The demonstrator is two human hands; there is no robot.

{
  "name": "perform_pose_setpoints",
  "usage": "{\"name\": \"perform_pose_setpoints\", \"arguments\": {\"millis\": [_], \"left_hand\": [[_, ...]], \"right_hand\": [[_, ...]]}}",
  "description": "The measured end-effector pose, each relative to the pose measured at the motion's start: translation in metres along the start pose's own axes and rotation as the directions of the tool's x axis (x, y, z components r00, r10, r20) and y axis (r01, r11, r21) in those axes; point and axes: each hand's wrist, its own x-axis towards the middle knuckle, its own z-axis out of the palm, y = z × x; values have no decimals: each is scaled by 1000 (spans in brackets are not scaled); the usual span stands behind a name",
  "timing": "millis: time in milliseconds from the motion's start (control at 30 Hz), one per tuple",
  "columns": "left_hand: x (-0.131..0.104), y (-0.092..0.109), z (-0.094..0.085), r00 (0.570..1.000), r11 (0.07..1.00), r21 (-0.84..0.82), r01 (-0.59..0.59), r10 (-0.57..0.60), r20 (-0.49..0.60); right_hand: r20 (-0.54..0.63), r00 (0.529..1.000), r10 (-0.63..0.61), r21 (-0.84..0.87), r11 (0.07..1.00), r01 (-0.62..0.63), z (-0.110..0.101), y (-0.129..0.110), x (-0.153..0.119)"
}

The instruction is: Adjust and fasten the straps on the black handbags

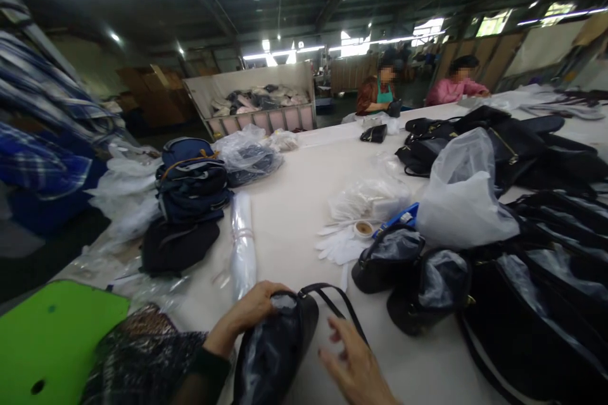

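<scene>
My left hand point(247, 315) grips the top edge of a black handbag point(275, 348) stuffed with clear plastic, near the front edge of the white table point(294, 202). The bag's thin black strap point(339, 307) arches up to the right. My right hand point(354, 364) hovers just right of the bag with its fingers spread, holding nothing. Beyond the strap stand two more black bags point(384, 256) with plastic inside.
A pile of black bags point(546, 278) and a white plastic bag point(463, 196) fill the right side. Stacked blue bags point(192, 180), a roll of clear plastic point(243, 243), tape point(364, 228) and white gloves point(339, 245) lie mid-table. Two people sit at the far end. A green board point(52, 335) is at lower left.
</scene>
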Motion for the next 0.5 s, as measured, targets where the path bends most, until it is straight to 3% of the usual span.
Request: {"name": "perform_pose_setpoints", "arguments": {"millis": [33,133,267,400,500], "left_hand": [[-2,-9,4,1000,1000,19,7,-7,-17],[-6,-25,22,998,999,48,-3,6,-60],[-9,-26,38,999,995,83,-48,49,-18],[-13,-30,35,999,993,110,-48,51,-19],[-18,-35,23,999,992,123,-27,33,-43]], "right_hand": [[-45,998,37,-86,995,-41,-1,1,10],[-25,999,48,-264,963,-53,5,5,42],[25,1000,-15,-332,943,22,21,0,73],[154,987,-44,-341,935,95,27,3,79],[134,989,58,-356,935,-7,10,22,70]]}}
